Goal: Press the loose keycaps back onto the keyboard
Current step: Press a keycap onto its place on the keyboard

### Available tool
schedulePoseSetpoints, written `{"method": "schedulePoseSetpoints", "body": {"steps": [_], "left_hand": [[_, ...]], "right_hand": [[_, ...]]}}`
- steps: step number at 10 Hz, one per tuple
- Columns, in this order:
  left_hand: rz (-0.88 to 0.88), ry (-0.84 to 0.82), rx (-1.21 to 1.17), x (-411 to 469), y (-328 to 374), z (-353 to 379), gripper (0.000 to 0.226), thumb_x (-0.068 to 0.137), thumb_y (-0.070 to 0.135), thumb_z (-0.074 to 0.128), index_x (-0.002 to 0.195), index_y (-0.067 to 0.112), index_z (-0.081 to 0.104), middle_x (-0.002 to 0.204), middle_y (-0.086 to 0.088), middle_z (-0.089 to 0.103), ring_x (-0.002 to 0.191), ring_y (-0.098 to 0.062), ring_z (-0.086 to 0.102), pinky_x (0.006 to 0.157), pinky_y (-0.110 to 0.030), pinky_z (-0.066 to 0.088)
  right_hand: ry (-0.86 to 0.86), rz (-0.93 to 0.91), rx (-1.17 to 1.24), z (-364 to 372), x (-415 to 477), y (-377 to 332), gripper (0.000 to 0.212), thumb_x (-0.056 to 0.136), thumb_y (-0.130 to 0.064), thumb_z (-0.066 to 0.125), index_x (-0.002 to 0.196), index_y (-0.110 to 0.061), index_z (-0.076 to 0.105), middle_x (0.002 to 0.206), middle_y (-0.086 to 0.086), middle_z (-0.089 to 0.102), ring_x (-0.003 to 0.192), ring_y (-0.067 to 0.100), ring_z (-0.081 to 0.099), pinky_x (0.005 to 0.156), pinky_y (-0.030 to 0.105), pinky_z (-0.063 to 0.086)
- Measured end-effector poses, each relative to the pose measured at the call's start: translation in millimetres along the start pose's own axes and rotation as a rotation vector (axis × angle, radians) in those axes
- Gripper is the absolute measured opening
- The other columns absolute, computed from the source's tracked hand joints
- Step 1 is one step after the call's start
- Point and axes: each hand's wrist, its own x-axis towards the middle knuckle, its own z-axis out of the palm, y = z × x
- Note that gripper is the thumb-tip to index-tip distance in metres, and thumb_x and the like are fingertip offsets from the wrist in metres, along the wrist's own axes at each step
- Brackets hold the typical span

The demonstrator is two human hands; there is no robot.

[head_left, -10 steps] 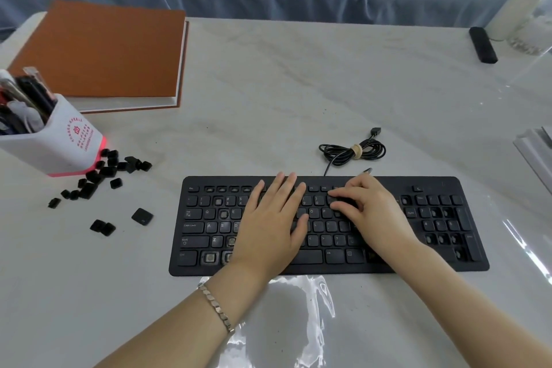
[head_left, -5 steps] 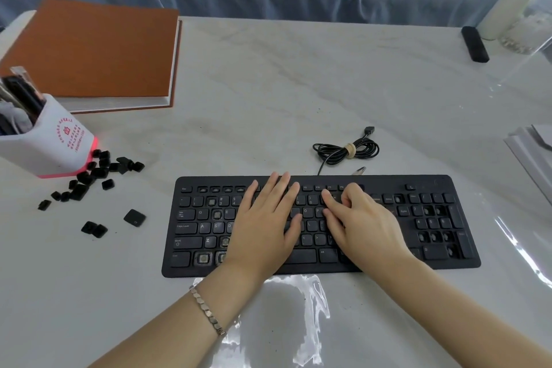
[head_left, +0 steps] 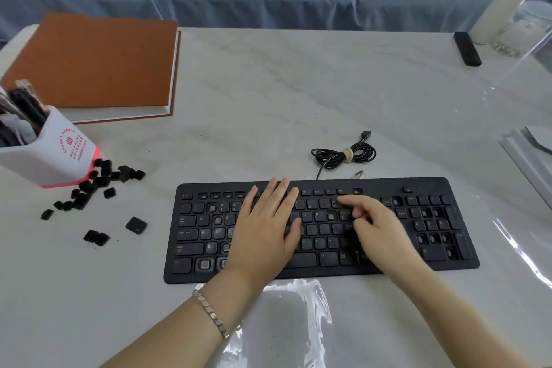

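A black keyboard [head_left: 418, 266] lies on the marble table, and several of its sockets have no cap. My left hand [head_left: 265, 233] lies flat, fingers straight, over the middle-left keys. My right hand [head_left: 379, 233] rests on the right part of the letter block. Its index finger stretches left onto the number row and its other fingers are bent over the keys below. I see no keycap in either hand. Loose black keycaps [head_left: 98, 185] are scattered left of the keyboard, with one wider cap [head_left: 136, 225] and a pair [head_left: 96, 237] closer in.
A white pen holder [head_left: 56, 155] stands beside the keycap pile, with an orange notebook [head_left: 95, 63] behind it. The keyboard's coiled cable [head_left: 343, 155] lies just behind its rear edge. A black remote [head_left: 467, 48] and a white bottle [head_left: 501, 9] are far right. Clear plastic film [head_left: 286, 323] covers the near table.
My right hand has slid a little to the right along the upper key rows, with its lower fingers bending more. The left hand stays flat in place. The camera view shifted slightly.
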Motion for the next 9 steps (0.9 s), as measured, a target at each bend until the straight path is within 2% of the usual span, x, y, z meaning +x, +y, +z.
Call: {"method": "schedulePoseSetpoints", "body": {"steps": [1,2,3,4,5,6,7,9], "left_hand": [[-0.002,-0.008,0.0,0,0,0,0.047,0.089,0.033,0.04,0.123,0.01,0.062,0.134,-0.007,0.056,0.127,-0.022,0.05,0.105,-0.042,0.028],[-0.009,-0.006,-0.007,0,0,0,0.047,0.09,0.033,0.039,0.124,0.01,0.061,0.134,-0.007,0.056,0.128,-0.022,0.05,0.105,-0.042,0.028],[-0.01,-0.002,-0.004,0,1,-1,0.047,0.089,0.033,0.039,0.123,0.01,0.062,0.134,-0.007,0.057,0.127,-0.022,0.05,0.105,-0.042,0.028],[-0.012,0.001,-0.007,-1,0,0,0.047,0.089,0.033,0.04,0.123,0.01,0.062,0.134,-0.007,0.056,0.127,-0.022,0.051,0.106,-0.042,0.028],[-0.01,-0.003,-0.006,-1,0,0,0.047,0.089,0.033,0.04,0.124,0.01,0.061,0.135,-0.007,0.055,0.128,-0.022,0.049,0.106,-0.043,0.028],[-0.016,-0.014,-0.003,-1,0,1,0.048,0.09,0.034,0.039,0.125,0.011,0.061,0.136,-0.006,0.055,0.129,-0.021,0.048,0.106,-0.043,0.028],[-0.016,-0.017,-0.002,0,1,0,0.048,0.089,0.034,0.039,0.125,0.01,0.061,0.136,-0.006,0.055,0.129,-0.021,0.049,0.105,-0.042,0.027],[-0.021,-0.001,-0.006,-1,1,0,0.047,0.088,0.033,0.04,0.123,0.01,0.062,0.135,-0.007,0.056,0.127,-0.021,0.05,0.106,-0.042,0.027]], "right_hand": [[0.015,0.245,0.628,-11,-7,-2,0.043,0.09,0.015,0.032,0.095,-0.011,0.065,0.078,0.0,0.054,0.068,0.008,0.047,0.062,0.015,0.048],[0.02,0.338,1.055,-15,-14,-15,0.025,0.094,0.01,0.037,0.096,-0.002,0.059,0.102,0.016,0.062,0.093,0.019,0.065,0.077,0.023,0.055],[0.02,0.395,1.202,-14,-18,-24,0.015,0.094,0.003,0.041,0.098,0.004,0.057,0.093,0.021,0.067,0.083,0.025,0.07,0.066,0.023,0.058],[-0.044,0.414,1.268,-11,-21,-31,0.015,0.093,0.001,0.044,0.098,0.007,0.057,0.085,0.02,0.071,0.08,0.024,0.071,0.064,0.023,0.058],[-0.101,0.394,1.245,-7,-25,-34,0.02,0.093,0.007,0.04,0.099,0.003,0.058,0.097,0.021,0.069,0.091,0.026,0.068,0.075,0.027,0.056],[-0.098,0.33,1.147,-5,-28,-34,0.022,0.092,0.009,0.042,0.105,-0.001,0.057,0.108,0.02,0.064,0.094,0.02,0.068,0.078,0.022,0.055],[-0.045,0.316,1.071,-4,-31,-34,0.025,0.093,0.005,0.045,0.115,-0.002,0.051,0.103,0.016,0.064,0.088,0.016,0.07,0.07,0.014,0.054],[-0.007,0.337,0.997,-6,-30,-32,0.019,0.086,0.001,0.055,0.104,-0.003,0.059,0.079,0.005,0.073,0.079,0.014,0.071,0.061,0.014,0.053]]}}
